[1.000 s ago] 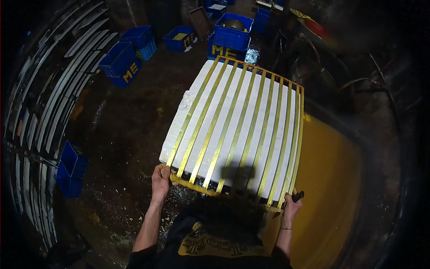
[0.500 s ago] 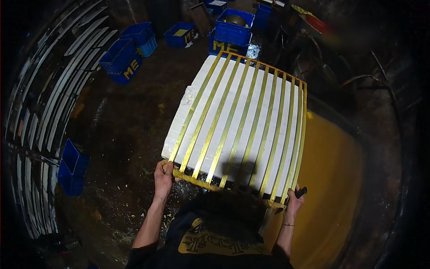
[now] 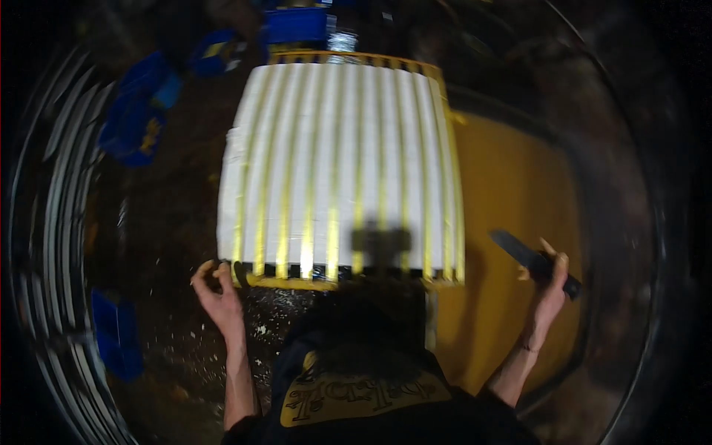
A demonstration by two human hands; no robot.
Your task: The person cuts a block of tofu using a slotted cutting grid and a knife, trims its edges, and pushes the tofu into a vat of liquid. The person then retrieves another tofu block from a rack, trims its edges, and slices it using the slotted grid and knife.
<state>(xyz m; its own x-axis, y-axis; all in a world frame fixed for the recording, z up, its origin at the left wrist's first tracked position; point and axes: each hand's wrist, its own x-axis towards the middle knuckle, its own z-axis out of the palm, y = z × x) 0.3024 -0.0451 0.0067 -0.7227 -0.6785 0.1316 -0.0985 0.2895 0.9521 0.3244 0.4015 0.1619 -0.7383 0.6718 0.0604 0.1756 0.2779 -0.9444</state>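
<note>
A slatted yellow rack (image 3: 306, 259) lies over a broad white slab (image 3: 233, 178) in front of me. Its front rail is closest to my body, and its slats run away from me. Just beside the rack's near left corner is my left hand (image 3: 220, 298), fingers apart, with nothing seen in it; whether a fingertip touches the corner I cannot tell. My right hand (image 3: 550, 285) is off the rack to the right, wrapped round the black handle of a knife (image 3: 513, 247). The dark blade points up and left. Motion blurs the view.
A dark-rimmed vat with a yellow-brown surface (image 3: 504, 170) lies on the right. Blue crates stand at the upper left (image 3: 133, 130), at the back (image 3: 297, 26) and at the lower left (image 3: 117, 341). Curved pale strips (image 3: 55, 200) line the far left. White bits litter the dark floor.
Both hands have left the rack's front rail: the left slightly outward, the right up and right over the vat with the knife. The view has turned, so the rack appears further left and straighter.
</note>
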